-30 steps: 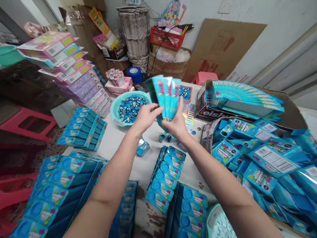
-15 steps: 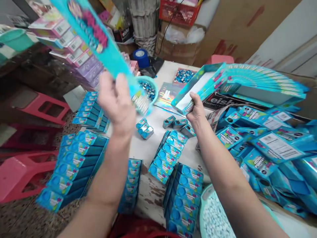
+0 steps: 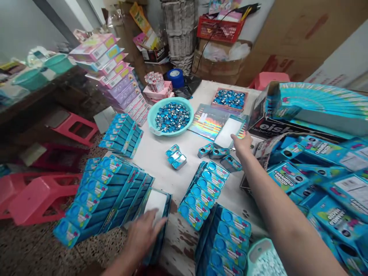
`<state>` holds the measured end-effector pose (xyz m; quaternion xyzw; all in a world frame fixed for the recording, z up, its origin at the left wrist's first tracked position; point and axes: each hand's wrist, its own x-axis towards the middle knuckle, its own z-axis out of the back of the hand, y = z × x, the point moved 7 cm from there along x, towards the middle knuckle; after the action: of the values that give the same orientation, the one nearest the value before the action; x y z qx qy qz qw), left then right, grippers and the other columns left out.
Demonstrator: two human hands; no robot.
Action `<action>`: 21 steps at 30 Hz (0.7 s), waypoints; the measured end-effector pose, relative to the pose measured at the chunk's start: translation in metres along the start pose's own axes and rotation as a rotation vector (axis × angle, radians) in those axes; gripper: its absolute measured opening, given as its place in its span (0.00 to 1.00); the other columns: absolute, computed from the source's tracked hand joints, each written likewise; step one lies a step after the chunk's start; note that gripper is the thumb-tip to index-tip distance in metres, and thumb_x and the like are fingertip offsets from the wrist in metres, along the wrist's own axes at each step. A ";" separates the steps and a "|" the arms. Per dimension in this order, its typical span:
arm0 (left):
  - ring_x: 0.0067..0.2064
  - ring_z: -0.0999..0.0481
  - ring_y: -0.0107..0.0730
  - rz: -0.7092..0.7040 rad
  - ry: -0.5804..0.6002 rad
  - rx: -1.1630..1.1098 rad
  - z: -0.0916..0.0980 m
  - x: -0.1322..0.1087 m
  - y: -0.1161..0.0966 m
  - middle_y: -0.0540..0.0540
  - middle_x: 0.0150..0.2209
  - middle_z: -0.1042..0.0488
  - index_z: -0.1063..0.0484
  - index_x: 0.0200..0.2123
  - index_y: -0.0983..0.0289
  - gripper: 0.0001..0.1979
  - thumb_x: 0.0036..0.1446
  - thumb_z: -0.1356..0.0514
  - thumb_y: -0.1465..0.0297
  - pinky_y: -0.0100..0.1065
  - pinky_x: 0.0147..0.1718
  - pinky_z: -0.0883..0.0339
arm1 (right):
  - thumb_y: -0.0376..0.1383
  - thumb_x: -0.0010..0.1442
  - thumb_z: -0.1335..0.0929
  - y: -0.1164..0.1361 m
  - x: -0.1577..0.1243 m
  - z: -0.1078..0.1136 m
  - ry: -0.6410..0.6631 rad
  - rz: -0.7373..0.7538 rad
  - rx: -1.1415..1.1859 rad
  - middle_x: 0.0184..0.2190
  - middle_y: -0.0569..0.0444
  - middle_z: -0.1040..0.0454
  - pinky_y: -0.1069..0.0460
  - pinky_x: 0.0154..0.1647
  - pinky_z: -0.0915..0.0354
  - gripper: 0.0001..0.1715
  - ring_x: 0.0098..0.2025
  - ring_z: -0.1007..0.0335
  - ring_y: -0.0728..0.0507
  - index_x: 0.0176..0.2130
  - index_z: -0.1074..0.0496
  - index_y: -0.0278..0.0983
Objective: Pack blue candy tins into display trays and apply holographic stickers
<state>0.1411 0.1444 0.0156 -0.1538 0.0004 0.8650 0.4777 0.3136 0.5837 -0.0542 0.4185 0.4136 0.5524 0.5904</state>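
In the head view my right hand grips the near end of a shallow turquoise carton tray with a white inside, by the silvery sheet. My left hand has its fingers apart, slightly smeared by motion. It is over or touching another white-lined tray at the table's front edge; the exact contact is unclear. Between the hands, a tray of small blue candy boxes lies on the table. Three small boxes stand together, and a few loose ones lie below my right hand.
A turquoise bowl holds blue and silver pieces. Filled trays rise at the left edge. At right stand a carton of fanned flat cards and a heap of blue boxes. Pink stools stand left.
My left hand has come down toward the front edge and no longer holds the long turquoise carton piece. My right hand has lowered its tray toward the table. The camera view has shifted.
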 end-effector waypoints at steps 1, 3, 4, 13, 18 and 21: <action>0.43 0.24 0.40 -0.017 -0.083 -0.030 0.020 0.026 -0.010 0.58 0.41 0.24 0.30 0.47 0.61 0.18 0.60 0.49 0.58 0.36 0.41 0.30 | 0.38 0.46 0.29 0.009 -0.006 0.005 -0.015 0.006 -0.036 0.48 0.37 0.35 0.40 0.56 0.44 0.25 0.52 0.39 0.38 0.43 0.34 0.30; 0.58 0.35 0.46 -0.050 -0.177 -0.027 0.046 0.088 -0.031 0.63 0.55 0.34 0.40 0.59 0.61 0.29 0.56 0.45 0.55 0.43 0.53 0.38 | 0.40 0.48 0.30 0.041 -0.028 0.015 0.027 0.073 -0.058 0.48 0.39 0.34 0.40 0.55 0.42 0.26 0.52 0.37 0.38 0.45 0.32 0.31; 0.63 0.46 0.54 -0.049 -0.153 0.006 0.048 0.121 -0.040 0.65 0.62 0.44 0.48 0.63 0.61 0.41 0.50 0.40 0.52 0.49 0.56 0.44 | 0.41 0.49 0.31 0.063 -0.046 0.020 0.086 0.133 -0.049 0.48 0.41 0.32 0.40 0.53 0.39 0.26 0.51 0.36 0.39 0.46 0.32 0.32; 0.56 0.44 0.58 0.040 0.085 0.079 0.003 0.227 -0.058 0.64 0.57 0.47 0.46 0.61 0.52 0.41 0.43 0.36 0.62 0.50 0.51 0.45 | 0.38 0.56 0.32 0.162 -0.357 0.074 0.962 0.127 0.152 0.41 0.54 0.24 0.45 0.45 0.29 0.16 0.43 0.28 0.43 0.46 0.28 0.50; 0.57 0.46 0.60 -0.067 -0.142 -0.006 0.088 0.152 -0.060 0.62 0.58 0.50 0.52 0.62 0.52 0.47 0.40 0.34 0.58 0.55 0.52 0.46 | 0.42 0.55 0.35 0.075 -0.450 0.015 1.021 -0.417 0.034 0.52 0.44 0.33 0.45 0.45 0.31 0.31 0.46 0.29 0.40 0.56 0.39 0.36; 0.60 0.48 0.56 -0.236 -0.260 -0.120 0.140 0.064 -0.052 0.60 0.59 0.52 0.56 0.63 0.52 0.47 0.43 0.36 0.54 0.53 0.56 0.48 | 0.42 0.49 0.31 0.053 -0.469 -0.018 0.980 -0.361 -0.208 0.61 0.37 0.46 0.43 0.52 0.36 0.53 0.55 0.36 0.35 0.65 0.57 0.32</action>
<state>0.1156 0.2461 0.1393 -0.0679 -0.1308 0.8139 0.5620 0.2577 0.1177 0.0025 -0.0272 0.6493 0.6108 0.4523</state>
